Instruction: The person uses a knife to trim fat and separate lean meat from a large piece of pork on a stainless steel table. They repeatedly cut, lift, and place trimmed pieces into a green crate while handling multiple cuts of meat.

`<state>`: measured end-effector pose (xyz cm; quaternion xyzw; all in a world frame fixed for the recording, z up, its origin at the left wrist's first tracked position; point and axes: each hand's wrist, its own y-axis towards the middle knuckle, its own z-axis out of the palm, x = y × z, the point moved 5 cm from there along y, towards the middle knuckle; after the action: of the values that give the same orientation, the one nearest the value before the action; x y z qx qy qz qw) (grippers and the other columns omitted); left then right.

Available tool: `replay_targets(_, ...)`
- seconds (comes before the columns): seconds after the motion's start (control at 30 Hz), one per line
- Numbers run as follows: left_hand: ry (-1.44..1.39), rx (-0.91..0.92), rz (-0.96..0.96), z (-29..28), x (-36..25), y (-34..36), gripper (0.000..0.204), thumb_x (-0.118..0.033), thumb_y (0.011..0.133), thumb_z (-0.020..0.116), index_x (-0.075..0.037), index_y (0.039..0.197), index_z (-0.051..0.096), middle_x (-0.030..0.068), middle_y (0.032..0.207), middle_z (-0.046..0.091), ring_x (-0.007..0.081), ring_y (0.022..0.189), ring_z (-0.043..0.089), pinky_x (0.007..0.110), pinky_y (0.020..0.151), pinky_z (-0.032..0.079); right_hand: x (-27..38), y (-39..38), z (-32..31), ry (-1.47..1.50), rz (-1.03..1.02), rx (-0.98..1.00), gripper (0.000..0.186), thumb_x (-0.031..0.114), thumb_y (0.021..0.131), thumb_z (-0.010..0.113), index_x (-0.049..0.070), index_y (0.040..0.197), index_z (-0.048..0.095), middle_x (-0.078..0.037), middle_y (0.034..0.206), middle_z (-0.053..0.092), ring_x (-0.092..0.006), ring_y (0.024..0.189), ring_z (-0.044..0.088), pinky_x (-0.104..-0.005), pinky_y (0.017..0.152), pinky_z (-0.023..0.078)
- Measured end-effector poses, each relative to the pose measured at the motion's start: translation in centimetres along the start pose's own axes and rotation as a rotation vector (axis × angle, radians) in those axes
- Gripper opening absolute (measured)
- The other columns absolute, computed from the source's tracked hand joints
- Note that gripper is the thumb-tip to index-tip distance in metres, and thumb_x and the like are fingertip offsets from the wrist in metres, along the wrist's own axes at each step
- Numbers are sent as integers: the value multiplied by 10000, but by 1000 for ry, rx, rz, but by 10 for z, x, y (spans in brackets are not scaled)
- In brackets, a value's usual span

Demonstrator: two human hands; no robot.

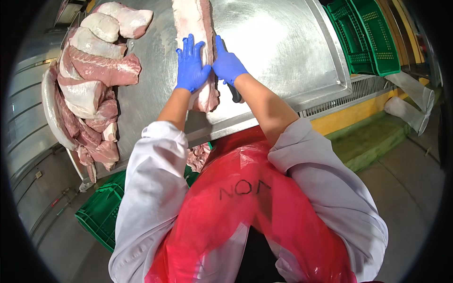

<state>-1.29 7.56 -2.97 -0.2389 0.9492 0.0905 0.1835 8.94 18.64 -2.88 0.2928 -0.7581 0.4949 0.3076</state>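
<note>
Much of the black-handled tool (236, 94) hides in our curled right hand (229, 66), our left hand (191, 66) spread over a top-cropped meat slab (193, 21), desk (302, 56) stretching rightward.

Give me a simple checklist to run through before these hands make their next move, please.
1. Left grip flat on the long meat strip: ok.
2. Right grip closed around the black-handled tool: ok.
3. Tool's working end clear of the left grip: cannot tell; it is not clearly visible.
4. Strip resting on the metal table: ok.
5. Meat pile apart from the strip: ok, off to its left.
</note>
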Motion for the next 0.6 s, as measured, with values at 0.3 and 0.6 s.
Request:
replay_targets(0.3, 89, -10, -11, 11, 12, 8, 787, -341, 853, 623, -96, 1560, 380, 300, 1687, 120, 464, 1567, 131, 652, 1233, 122, -29, -70, 54, 29, 13, -6, 863, 108, 946, 493, 86, 1648, -9, -315, 960, 711, -434, 782, 721, -492, 748, 587)
replay_targets(0.6, 29, 182, -264, -6, 47, 45, 802, -324, 866, 651, -135, 1580, 337, 265, 1681, 144, 429, 1565, 169, 624, 1248, 154, -102, -220, 89, -149, -389, 208, 832, 55, 971, 474, 124, 1664, 20, -160, 671, 635, -263, 550, 641, -413, 568, 558)
